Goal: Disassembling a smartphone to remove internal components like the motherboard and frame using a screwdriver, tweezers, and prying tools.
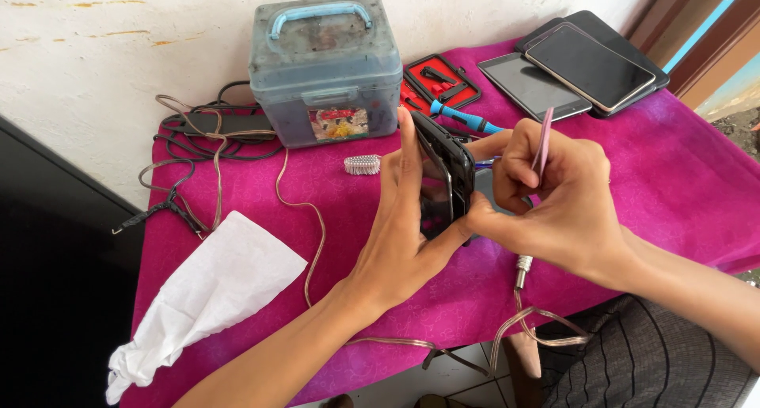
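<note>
Fingers of our left hand (pixel 404 218) clamp a dark phone (pixel 443 174) on its edge, held upright above the magenta cloth (pixel 673 186), thumb on the near side, fingers flat along the far face. Our right hand (pixel 554 198) closes its thumb and forefinger on a thin pink pry tool (pixel 545 139), whose lower end meets the phone's side; the exact contact point is hidden by the fingers. We judge the step in hand to be working the tool into the seam of the phone's casing. The next move, as we read it, calls for a steady left grip and a gentle slide of the tool along the edge.

Just behind the phone lie a blue-handled screwdriver (pixel 467 121), a small toothbrush head (pixel 362 164) and an open red tool case (pixel 435 82). A grey-blue plastic box (pixel 324 68) stands by the wall, two tablets (pixel 586 64) far right, loose cables (pixel 206 147) and a crumpled white tissue (pixel 206 297) to the left.
</note>
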